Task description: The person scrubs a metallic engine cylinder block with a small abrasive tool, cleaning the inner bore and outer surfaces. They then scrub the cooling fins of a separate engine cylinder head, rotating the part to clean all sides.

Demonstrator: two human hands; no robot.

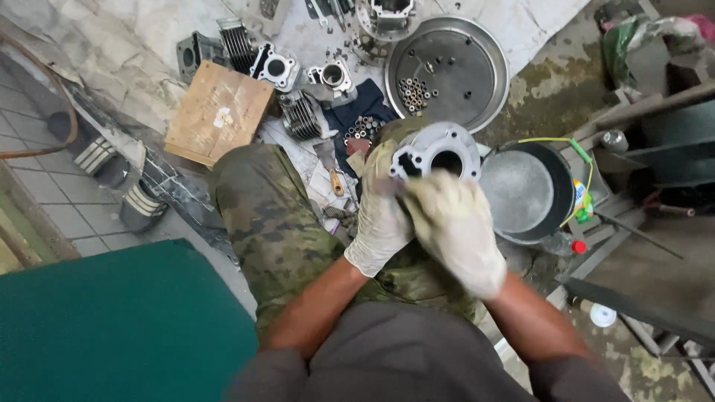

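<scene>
The grey cast-metal engine cylinder (436,151) is resting on the knee, the gloved left hand (381,223) clamping its side while the blurred gloved right hand (456,229) is rubbing it, fingers closed; steady bracing would help. Beyond the fingers, a round metal tray (477,89) is lying.

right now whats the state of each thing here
engine cylinder: held over the lap, bore facing up
left hand: gloved, gripping the cylinder
right hand: gloved, blurred, against the cylinder
round metal tray: flat, holding small parts
wooden board: lying flat
dark pan: upright
</scene>
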